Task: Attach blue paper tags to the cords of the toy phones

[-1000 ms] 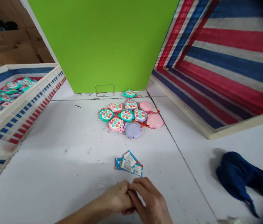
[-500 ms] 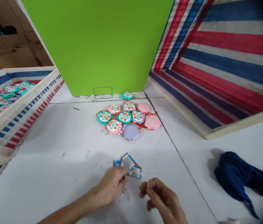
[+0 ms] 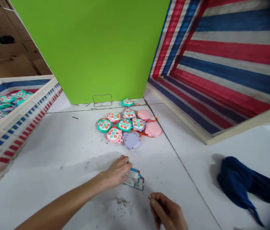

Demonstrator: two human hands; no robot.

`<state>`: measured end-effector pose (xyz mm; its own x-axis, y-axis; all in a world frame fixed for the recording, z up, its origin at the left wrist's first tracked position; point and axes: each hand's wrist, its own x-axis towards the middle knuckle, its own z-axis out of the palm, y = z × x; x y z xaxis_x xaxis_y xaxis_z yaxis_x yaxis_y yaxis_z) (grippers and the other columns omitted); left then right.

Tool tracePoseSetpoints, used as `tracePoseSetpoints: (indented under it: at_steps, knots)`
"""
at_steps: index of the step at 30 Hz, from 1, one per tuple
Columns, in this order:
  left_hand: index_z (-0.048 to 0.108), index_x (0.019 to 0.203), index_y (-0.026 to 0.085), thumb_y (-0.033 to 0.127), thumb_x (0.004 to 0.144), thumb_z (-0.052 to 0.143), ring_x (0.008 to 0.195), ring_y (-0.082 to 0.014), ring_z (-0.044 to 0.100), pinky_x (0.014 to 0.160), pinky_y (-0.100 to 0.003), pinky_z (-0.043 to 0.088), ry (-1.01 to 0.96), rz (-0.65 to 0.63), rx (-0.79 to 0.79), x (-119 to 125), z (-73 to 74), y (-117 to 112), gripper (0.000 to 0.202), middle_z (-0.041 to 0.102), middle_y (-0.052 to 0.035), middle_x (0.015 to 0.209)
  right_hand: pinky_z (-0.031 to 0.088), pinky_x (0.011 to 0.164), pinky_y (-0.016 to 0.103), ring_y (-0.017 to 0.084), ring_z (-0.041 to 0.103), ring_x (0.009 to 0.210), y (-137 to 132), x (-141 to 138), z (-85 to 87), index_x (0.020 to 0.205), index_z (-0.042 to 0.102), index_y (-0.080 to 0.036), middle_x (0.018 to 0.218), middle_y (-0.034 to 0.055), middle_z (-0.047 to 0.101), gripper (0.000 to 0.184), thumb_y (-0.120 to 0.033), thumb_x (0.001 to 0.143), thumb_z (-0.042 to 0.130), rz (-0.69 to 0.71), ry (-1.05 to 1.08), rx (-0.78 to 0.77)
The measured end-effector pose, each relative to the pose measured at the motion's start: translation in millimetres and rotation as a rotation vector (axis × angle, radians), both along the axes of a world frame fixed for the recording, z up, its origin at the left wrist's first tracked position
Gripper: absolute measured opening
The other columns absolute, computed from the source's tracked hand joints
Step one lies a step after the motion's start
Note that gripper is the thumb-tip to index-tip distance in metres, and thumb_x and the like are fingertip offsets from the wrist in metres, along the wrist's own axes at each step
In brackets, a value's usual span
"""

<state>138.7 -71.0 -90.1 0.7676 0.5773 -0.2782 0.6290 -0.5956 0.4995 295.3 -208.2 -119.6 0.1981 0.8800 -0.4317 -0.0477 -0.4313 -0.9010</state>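
Well, in the head view we find the two hands apart from each other over the near part of the desk [image 3: 53,153]; the left hand [image 3: 118,171] reaches to the cards [image 3: 135,183], its fingers bent at their left end; we cannot tell whether it grips one, since its fingertips are hidden; the right hand [image 3: 166,209], closer to the near edge, pinches a small pale piece [image 3: 149,196] between thumb and finger. The cards, blue with white barcode labels, lie overlapping between the near edge and the toys [image 3: 124,125]; nearer that edge we see a few curled brownish strands [image 3: 122,201], too blurred to name.

Toward the far edge nine toys lie bunched together, teal, pink and purple; we count six with coloured dots upward, and three, two pink and one purple, with plain backs upward; a lone teal toy [image 3: 127,102] sits beyond them, near the green panel [image 3: 96,48] rising at the far edge; left of it a thin wire frame [image 3: 111,100] stands close to the panel. By the left edge we see a striped crate [image 3: 12,131] holding more toys; on the right side is a larger crate [image 3: 233,76] with striped lining; nearer lies a dark blue cloth [image 3: 240,180].
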Motion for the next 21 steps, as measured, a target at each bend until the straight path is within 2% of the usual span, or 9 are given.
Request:
tracePoseSetpoints:
  at_steps: [2,6,9,11,14,18,21]
  knots:
    - [0.053,0.079,0.015,0.011,0.067,0.055,0.093,-0.0218,0.045,0.089,-0.032,0.035,-0.01,0.024,-0.004,-0.9,-2.8,-0.5,0.013,0.049,-0.0051,0.089,0.023,0.034,0.019,0.006,0.028,0.034,12.4,-4.7,0.3,0.061,0.052,-0.017,0.041,-0.008,0.035,0.04,-0.056,0.071,0.051,0.006,-0.116,0.057]
    - [0.052,0.085,0.016,0.009,0.066,0.055,0.096,-0.0221,0.043,0.086,-0.031,0.035,-0.062,0.122,-0.008,-3.0,-5.6,-6.2,0.02,0.048,-0.0061,0.097,0.031,0.044,0.022,0.01,0.039,0.046,38.8,-12.4,7.8,0.066,0.054,-0.019,0.059,-0.0021,0.05,0.027,-0.043,0.077,0.049,0.028,-0.438,0.273]
    - [0.054,0.083,0.016,0.01,0.069,0.052,0.087,-0.0194,0.047,0.078,-0.027,0.038,-0.111,0.241,-0.049,-5.2,-5.1,-11.1,0.015,0.053,-0.0044,0.089,0.033,0.046,0.022,0.011,0.041,0.046,50.2,-18.3,15.6,0.063,0.05,-0.02,0.058,-0.0023,0.049,0.022,-0.035,0.079,0.047,0.089,-0.557,0.326]
    - [0.057,0.076,0.014,0.011,0.072,0.048,0.071,-0.0156,0.049,0.064,-0.023,0.039,-0.143,0.324,-0.105,-6.8,-2.7,-14.1,0.011,0.054,-0.0013,0.073,0.034,0.045,0.022,0.011,0.041,0.046,51.8,-23.0,19.8,0.061,0.048,-0.021,0.062,-0.0015,0.05,0.021,-0.032,0.078,0.048,0.095,-0.564,0.365]
    - [0.061,0.07,0.012,0.015,0.074,0.045,0.057,-0.012,0.047,0.05,-0.019,0.034,-0.195,0.406,-0.198,-9.3,5.3,-19.7,0.017,0.051,0.0017,0.058,0.035,0.042,0.022,0.007,0.038,0.041,48.8,-30.0,24.8,0.059,0.048,-0.019,0.081,0.0036,0.055,0.021,-0.029,0.078,0.048,0.063,-0.531,0.401]
    - [0.064,0.067,0.01,0.017,0.071,0.051,0.055,-0.0102,0.046,0.05,-0.018,0.031,-0.377,0.532,-0.386,-11.2,22.5,-28.1,0.015,0.053,0.0025,0.056,0.035,0.043,0.023,0.003,0.032,0.036,45.1,-36.4,31.0,0.06,0.048,-0.018,0.106,0.0094,0.053,0.019,-0.027,0.077,0.049,0.056,-0.528,0.387]
    - [0.064,0.06,0.012,0.013,0.066,0.055,0.056,-0.0096,0.044,0.052,-0.018,0.03,-0.48,0.589,-0.444,-11.2,35.7,-31.5,0.011,0.05,0.0036,0.056,0.037,0.048,0.024,0.004,0.034,0.038,45.5,-39.1,36.5,0.06,0.049,-0.019,0.102,0.0084,0.057,0.018,-0.025,0.077,0.049,0.071,-0.492,0.388]
